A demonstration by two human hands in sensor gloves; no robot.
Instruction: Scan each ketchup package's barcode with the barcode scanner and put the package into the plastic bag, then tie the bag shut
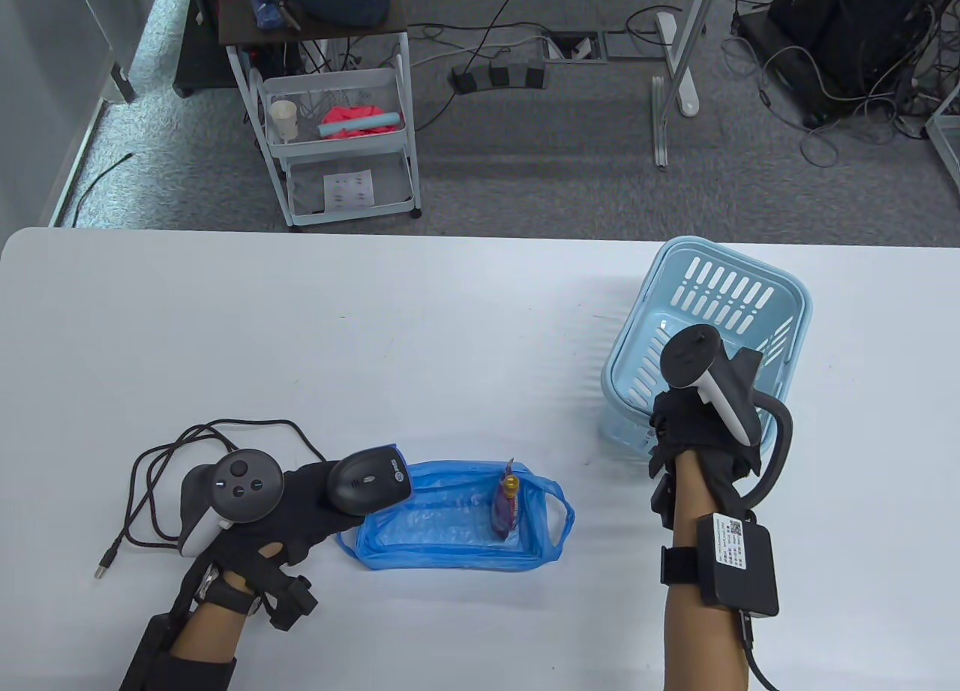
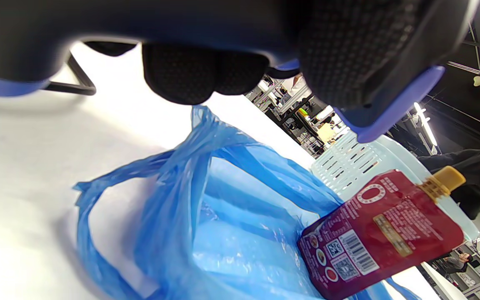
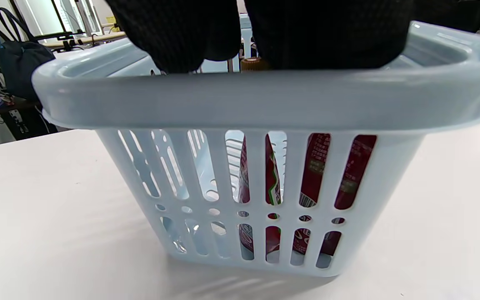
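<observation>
Left hand grips black handheld barcode scanner beside crinkled blue plastic bag already holding one red ketchup pouch; right hand dips into pale-blue slotted basket, grip unclear, probably fetching another.

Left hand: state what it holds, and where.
The left hand grips the barcode scanner by its handle, head toward the plastic bag.

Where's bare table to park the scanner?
Free: the stretch between the plastic bag and the basket, and the wide far-left tabletop beyond the cable. Crowded: near-left, where the left hand holds the scanner over the bag's edge; the right hand is at the basket's rim.
</observation>
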